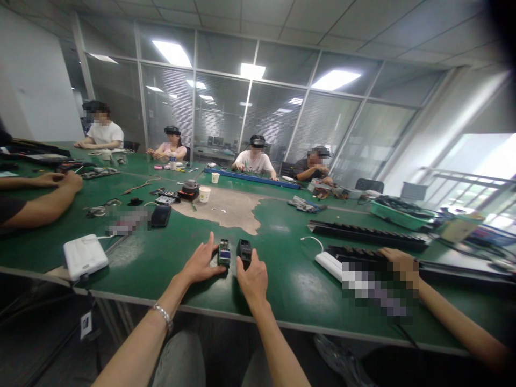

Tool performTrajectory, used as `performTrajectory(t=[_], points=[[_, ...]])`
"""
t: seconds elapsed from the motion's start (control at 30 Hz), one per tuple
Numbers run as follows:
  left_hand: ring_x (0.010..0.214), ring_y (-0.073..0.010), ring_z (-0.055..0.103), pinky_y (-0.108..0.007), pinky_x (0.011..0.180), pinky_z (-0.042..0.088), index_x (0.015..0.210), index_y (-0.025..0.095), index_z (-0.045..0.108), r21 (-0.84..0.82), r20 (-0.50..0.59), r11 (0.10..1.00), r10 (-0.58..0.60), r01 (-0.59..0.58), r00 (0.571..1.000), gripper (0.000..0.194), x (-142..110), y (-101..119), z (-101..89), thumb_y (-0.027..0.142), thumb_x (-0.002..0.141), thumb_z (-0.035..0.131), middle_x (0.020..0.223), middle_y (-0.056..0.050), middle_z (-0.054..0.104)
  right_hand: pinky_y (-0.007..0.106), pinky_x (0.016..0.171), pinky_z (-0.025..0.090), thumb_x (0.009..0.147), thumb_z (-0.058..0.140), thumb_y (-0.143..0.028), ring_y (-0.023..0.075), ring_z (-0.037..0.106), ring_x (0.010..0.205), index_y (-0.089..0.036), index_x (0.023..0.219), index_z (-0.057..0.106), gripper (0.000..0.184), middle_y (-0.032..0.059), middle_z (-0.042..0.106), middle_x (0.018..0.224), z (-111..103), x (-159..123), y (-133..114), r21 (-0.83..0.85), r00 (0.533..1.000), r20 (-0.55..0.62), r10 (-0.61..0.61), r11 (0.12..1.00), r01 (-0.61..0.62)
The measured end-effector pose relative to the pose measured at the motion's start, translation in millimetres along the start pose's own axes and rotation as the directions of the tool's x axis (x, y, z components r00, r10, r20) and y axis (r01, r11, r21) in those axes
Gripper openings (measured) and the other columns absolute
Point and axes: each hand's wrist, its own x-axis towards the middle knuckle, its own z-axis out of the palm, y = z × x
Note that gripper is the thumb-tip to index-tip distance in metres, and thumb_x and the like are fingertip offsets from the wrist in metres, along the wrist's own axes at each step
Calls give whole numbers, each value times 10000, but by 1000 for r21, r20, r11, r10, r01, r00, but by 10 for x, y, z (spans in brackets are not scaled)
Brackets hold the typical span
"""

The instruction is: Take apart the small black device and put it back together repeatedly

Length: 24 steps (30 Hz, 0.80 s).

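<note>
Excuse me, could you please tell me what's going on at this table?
The person wearing the camera sits at a green table with two small pieces side by side in front of them. Their left hand is at the piece with exposed inner parts, its thumb by the near end; their right hand grips the black piece. The two pieces are apart. At the right, a co-worker's hand is at a long black strip.
</note>
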Motion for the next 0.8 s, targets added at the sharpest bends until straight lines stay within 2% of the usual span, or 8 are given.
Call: performTrajectory(t=[0.13, 0.27, 0.43, 0.63, 0.8], points=[[1385, -343, 291, -522, 1123, 184, 1469, 147, -211, 22, 1, 1000, -2, 2, 1000, 1176, -2, 2, -5, 542, 786, 661, 1462, -149, 410, 340, 830, 415, 897, 498, -406, 288, 595, 968, -20, 1382, 413, 626, 196, 649, 1027, 35, -30, 30, -19, 1000, -15, -21, 1000, 21], [1390, -341, 282, -524, 1125, 178, 1473, 145, -199, 41, 10, 999, 5, -6, 1000, 1160, 4, 7, -10, 547, 793, 650, 1503, -170, 329, 344, 874, 395, 886, 516, -382, 286, 569, 1001, -20, 1362, 438, 603, 196, 625, 1136, 66, -46, 55, -31, 997, -33, -75, 997, 74], [1395, -327, 275, -518, 1126, 175, 1464, 143, -223, 31, 6, 999, 24, -24, 1000, 1153, 7, 31, -25, 539, 807, 638, 1471, -159, 392, 356, 929, 371, 875, 532, -407, 297, 531, 1066, -4, 1360, 438, 638, 204, 558, 1271, 78, -46, 66, -29, 993, -58, -104, 994, 102], [1384, -336, 297, -517, 1119, 187, 1478, 158, -187, 9, 1, 1000, 8, -8, 1000, 1159, -3, 59, -46, 521, 785, 668, 1467, -158, 398, 346, 875, 405, 892, 504, -379, 286, 556, 1011, -40, 1387, 418, 606, 176, 621, 1158, 19, 16, 7, 36, 996, -31, -82, 996, 83], [1362, -327, 337, -537, 1113, 188, 1472, 164, -203, -13, -17, 1000, -4, 4, 1000, 1200, -12, 36, -28, 514, 759, 696, 1422, -156, 461, 347, 878, 410, 901, 489, -417, 283, 562, 1016, -48, 1406, 393, 632, 190, 612, 1155, -68, 105, -197, 128, 994, -57, -90, 987, 97]])
